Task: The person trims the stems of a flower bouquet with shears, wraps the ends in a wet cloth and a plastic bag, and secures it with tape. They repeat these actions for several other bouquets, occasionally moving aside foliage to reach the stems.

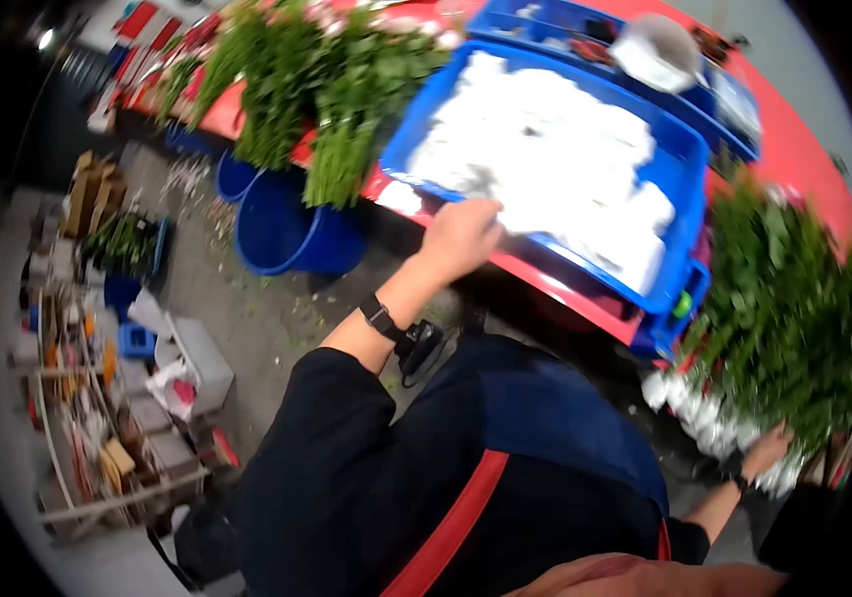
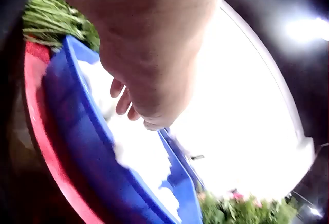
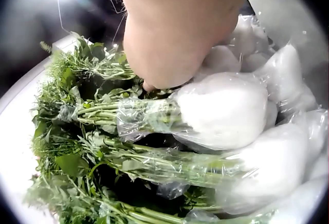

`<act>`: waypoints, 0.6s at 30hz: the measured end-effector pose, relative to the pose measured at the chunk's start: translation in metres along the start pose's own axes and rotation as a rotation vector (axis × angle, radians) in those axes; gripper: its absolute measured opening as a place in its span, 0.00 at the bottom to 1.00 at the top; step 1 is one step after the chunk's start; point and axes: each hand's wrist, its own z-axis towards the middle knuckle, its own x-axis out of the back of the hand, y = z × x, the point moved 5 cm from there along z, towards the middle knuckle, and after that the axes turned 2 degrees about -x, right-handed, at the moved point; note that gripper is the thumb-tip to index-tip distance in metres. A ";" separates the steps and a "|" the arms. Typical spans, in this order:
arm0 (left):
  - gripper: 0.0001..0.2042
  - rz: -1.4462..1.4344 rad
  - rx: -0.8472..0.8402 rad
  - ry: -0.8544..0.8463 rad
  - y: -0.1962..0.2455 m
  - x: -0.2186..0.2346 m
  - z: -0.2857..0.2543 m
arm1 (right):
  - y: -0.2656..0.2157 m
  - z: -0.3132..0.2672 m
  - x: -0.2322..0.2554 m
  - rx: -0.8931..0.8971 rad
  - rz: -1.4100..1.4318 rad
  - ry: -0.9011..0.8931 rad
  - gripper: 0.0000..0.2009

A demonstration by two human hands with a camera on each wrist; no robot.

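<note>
My left hand (image 1: 461, 239) is over the near rim of a blue tray (image 1: 394, 149), fingers bent downward close over white, soft-looking pieces (image 1: 545, 149) that fill it. In the left wrist view the fingertips (image 2: 123, 102) hang above the white pieces, with nothing visible between them. My right hand (image 1: 769, 450) reaches down at my right among bunches of leafy green stems (image 1: 784, 318). Their lower ends are wrapped in clear plastic bags with white, rounded contents (image 3: 226, 111). Most of the right fingers are hidden behind the hand, so I cannot tell whether they grip a stem bunch.
The tray stands on a red table (image 1: 585, 303). Unwrapped green bunches (image 1: 346, 109) lie at its left, overhanging the edge above blue buckets (image 1: 277, 224). Behind the tray, another blue container (image 1: 535, 30) holds a white-lined tub (image 1: 657, 52). A cluttered shelf (image 1: 117, 408) stands on the left.
</note>
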 end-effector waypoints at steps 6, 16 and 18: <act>0.08 0.245 0.543 0.216 -0.236 0.086 -0.019 | -0.041 0.002 0.035 -0.046 -0.343 0.158 0.33; 0.16 0.492 0.668 0.014 -0.322 0.067 0.048 | -0.393 -0.138 0.052 0.536 0.249 -0.042 0.19; 0.15 0.203 0.682 0.107 -0.321 0.074 0.047 | -0.450 -0.172 0.062 0.681 0.303 -0.048 0.18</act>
